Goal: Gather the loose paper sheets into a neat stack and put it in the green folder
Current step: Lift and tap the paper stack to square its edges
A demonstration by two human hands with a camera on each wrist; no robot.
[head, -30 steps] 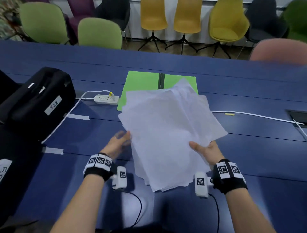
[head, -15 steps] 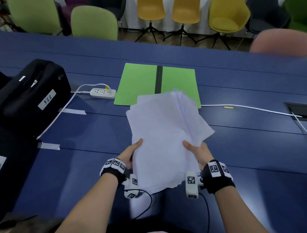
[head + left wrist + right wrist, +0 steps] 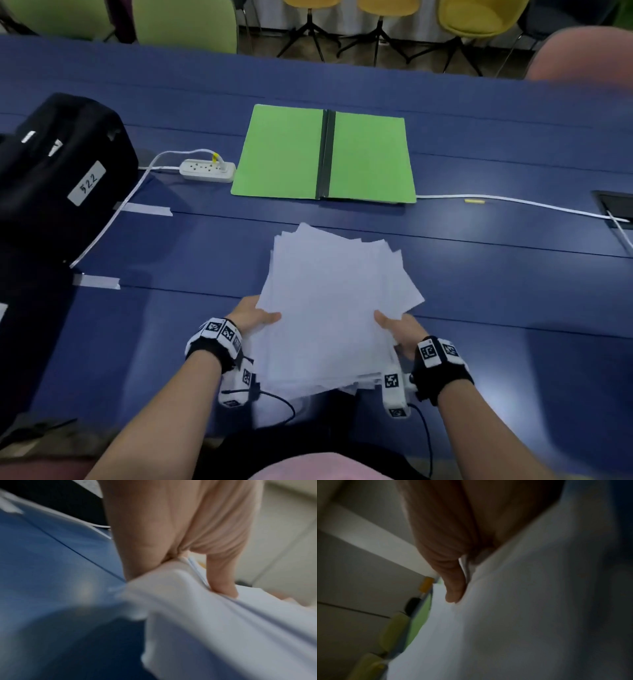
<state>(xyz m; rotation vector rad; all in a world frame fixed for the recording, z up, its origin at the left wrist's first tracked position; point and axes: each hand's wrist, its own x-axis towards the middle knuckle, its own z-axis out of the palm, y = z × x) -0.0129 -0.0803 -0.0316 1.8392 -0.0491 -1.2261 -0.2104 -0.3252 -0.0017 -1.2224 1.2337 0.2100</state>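
Note:
An uneven bundle of white paper sheets (image 3: pixel 329 308) is held above the blue table (image 3: pixel 479 308), corners fanned out at the far right. My left hand (image 3: pixel 255 317) grips its left edge, thumb on top; the left wrist view shows the thumb (image 3: pixel 221 574) pressing the sheets (image 3: pixel 223 628). My right hand (image 3: pixel 399 327) grips the right edge, thumb on top; the right wrist view shows that thumb (image 3: pixel 453 586) on the paper (image 3: pixel 522 615). The green folder (image 3: pixel 291 150) lies open and flat further back, with a dark spine down its middle.
A black case (image 3: pixel 58 171) labelled 522 stands at the left. A white power strip (image 3: pixel 207 169) with its cable lies left of the folder. A white cable (image 3: pixel 513 202) runs right toward a table socket (image 3: pixel 616 205). Chairs (image 3: pixel 185 24) line the far side.
The sheets have come toward me and off the folder, which now lies fully uncovered. Both hands moved closer together and the fanned bundle is narrower.

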